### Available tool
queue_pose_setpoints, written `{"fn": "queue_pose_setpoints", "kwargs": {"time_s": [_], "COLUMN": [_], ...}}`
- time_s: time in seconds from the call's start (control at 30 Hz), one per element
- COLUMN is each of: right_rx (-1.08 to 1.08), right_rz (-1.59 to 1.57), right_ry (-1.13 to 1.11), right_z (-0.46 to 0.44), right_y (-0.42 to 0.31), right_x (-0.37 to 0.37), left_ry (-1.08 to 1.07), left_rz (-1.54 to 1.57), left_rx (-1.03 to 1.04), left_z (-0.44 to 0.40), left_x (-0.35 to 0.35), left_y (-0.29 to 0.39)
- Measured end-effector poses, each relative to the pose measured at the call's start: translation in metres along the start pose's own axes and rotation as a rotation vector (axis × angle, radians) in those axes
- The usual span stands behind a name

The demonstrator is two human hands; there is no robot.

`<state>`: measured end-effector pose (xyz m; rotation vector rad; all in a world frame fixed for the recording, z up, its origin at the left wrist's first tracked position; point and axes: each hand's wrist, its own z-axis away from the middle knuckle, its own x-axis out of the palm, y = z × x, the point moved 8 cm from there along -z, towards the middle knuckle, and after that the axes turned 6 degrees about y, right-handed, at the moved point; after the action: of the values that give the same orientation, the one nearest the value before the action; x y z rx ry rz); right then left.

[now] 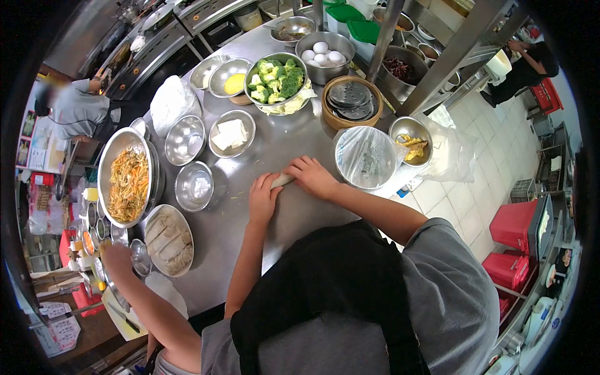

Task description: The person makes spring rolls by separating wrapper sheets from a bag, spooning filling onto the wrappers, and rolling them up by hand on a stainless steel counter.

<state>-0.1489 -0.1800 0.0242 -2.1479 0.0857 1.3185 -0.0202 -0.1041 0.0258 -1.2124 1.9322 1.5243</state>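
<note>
A pale rolled wrapper [283, 180], like a spring roll, lies on the steel table between my hands. My left hand [265, 195] curls round its left end, and my right hand [310, 176] presses over its right end; the fingers cover much of it. To the left, a white plate [190, 256] holds several similar pale spring rolls [167, 242]. Behind that plate stands a large metal bowl of shredded vegetable filling [129, 184]. A small metal bowl [194, 187] with a little white stuff inside is left of my left hand.
Across the table stand bowls of broccoli [275, 81], eggs [323, 55] and white blocks [230, 134]. A bamboo steamer [352, 102] and a plastic-covered container [366, 157] sit right. A co-worker's arm [147, 300] reaches in at lower left. Metal posts [384, 40] rise at the far edge.
</note>
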Motion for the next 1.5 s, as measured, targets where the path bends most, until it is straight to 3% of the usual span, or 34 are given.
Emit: {"fn": "queue_pose_setpoints", "kwargs": {"time_s": [0.53, 0.63, 0.83, 1.13, 1.33, 1.5], "right_rx": [0.047, 0.047, 0.124, 0.209, 0.219, 0.202], "right_rz": [-0.04, -0.012, -0.016, -0.143, -0.143, -0.095], "right_ry": [-0.126, -0.145, -0.275, -0.045, -0.057, -0.18], "right_z": [-0.012, -0.015, -0.025, -0.024, -0.021, -0.016], "right_y": [0.012, 0.016, 0.02, 0.026, 0.034, 0.035], "right_x": [0.009, 0.013, 0.015, -0.01, 0.002, 0.01], "left_ry": [-0.155, -0.035, -0.023, 0.054, 0.002, -0.175], "left_rz": [0.14, 0.055, 0.029, -0.025, 0.119, 0.242], "left_rx": [-0.099, 0.011, -0.06, 0.006, -0.103, -0.324], "left_z": [-0.012, -0.014, -0.009, -0.014, -0.017, -0.003], "left_x": [0.004, -0.009, -0.011, -0.019, -0.011, -0.002], "left_y": [-0.013, 0.001, -0.015, -0.01, -0.03, -0.048]}}
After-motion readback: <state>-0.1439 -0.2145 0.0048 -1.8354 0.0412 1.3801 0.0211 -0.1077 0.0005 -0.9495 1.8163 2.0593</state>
